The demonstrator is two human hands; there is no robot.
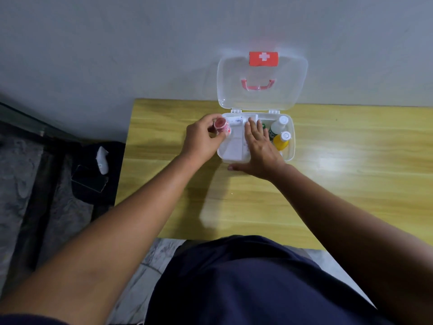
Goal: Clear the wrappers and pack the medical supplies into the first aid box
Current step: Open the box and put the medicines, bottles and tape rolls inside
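My left hand [201, 140] grips a small red round thing [221, 126], a roll or a little pot, I cannot tell which. My fingers and thumb curl round it. I hold it at the far left corner of the first aid box [291, 148], right at the rim.

My right hand [262, 151] is open and holds nothing. The fingers are straight and close together, and the thumb is stretched out to the left along the near edge of the box. The palm faces down over the middle of the box, with the fingertips above the white tray [233, 146] that fills its left part. I cannot tell whether they press on it.

The box stands open on the yellow wooden table [351, 172], near the far edge. Its clear lid [234, 73] leans back against the grey wall [140, 43], showing a red clasp [263, 58] with a white cross and a pink handle [257, 85].

A white bottle [278, 125] and a yellow bottle [281, 140] with a white cap lie side by side in the right part of the box. A small white device [236, 120] with a number display lies along the far side, just beside the red thing.
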